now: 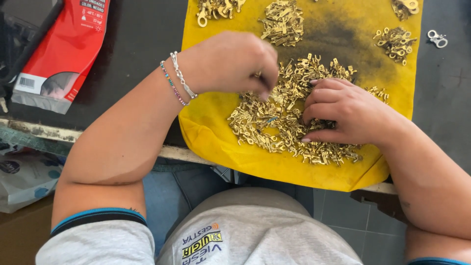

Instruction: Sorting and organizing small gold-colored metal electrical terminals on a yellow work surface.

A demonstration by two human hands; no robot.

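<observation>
1. The big pile of brass terminals [289, 115] lies on a yellow cloth [216, 137] spread over the dark counter [142, 44]. The pieces are small, shiny gold-coloured stampings, some with forked ends and some with flat tabs, tangled together in a loose heap.
2. The pile has no single heading: the pieces point every which way. Taken as a whole, the heap runs longest on a slant, from the cloth's near edge up toward the far right, and it sits in the near half of the cloth.
3. The left hand [230, 64] hovers over the pile's left upper edge, knuckles up, fingers curled down and drawn together at the tips against the terminals. It looks like a pinch on a piece or two, but what lies between the fingertips is hidden.
4. The right hand [343, 113] rests on the pile's right side, palm down, fingers bent and lying close beside each other, their tips pressed into the heap. Whether it grips any piece I cannot tell.
5. The left wrist wears two bracelets [179, 78], one of silver links and one of coloured beads.
6. Smaller sorted heaps lie farther off on the cloth: one flat-tab heap [283, 22] at the top middle, a heap of ring terminals [395, 43] at the right, well apart from the big pile.
7. A red and grey packet [64, 49] lies on the counter at the far left; a silver fitting [436, 38] lies just off the cloth at the right.
</observation>
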